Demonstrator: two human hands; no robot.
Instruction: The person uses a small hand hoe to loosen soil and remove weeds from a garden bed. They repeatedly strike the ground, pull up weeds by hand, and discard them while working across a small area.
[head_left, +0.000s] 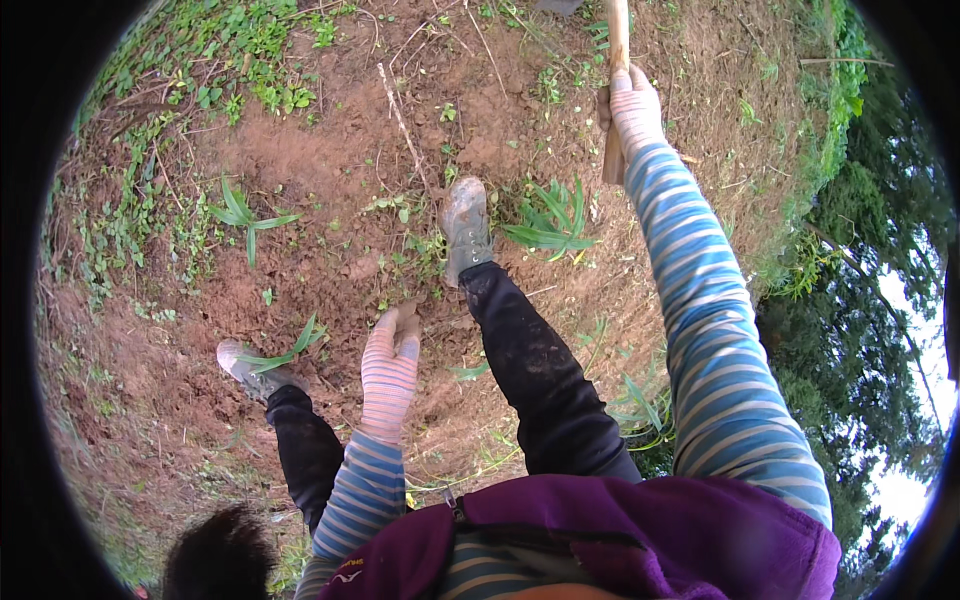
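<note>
My right hand (634, 109), in a dirty striped knit glove, grips the wooden handle (619, 37) of a tool at the upper right. The handle's butt end sticks out below the hand, and a bit of a dark grey piece (561, 6) shows at the top edge; whether it belongs to the tool I cannot tell. Gloved alike, my left hand (391, 345) hangs low between my legs over reddish soil, its fingers pointing up the picture and partly curled. Nothing clearly shows in it. Its fingertips blend with the soil.
My muddy shoes (466, 225) stand apart on sloping bare earth. Leafy green plants (551, 221) grow beside the right shoe, and another (244, 217) stands above the left one. A dry stick (401, 124) lies ahead. Low weeds cover the upper left; trees (825, 360) rise at the right.
</note>
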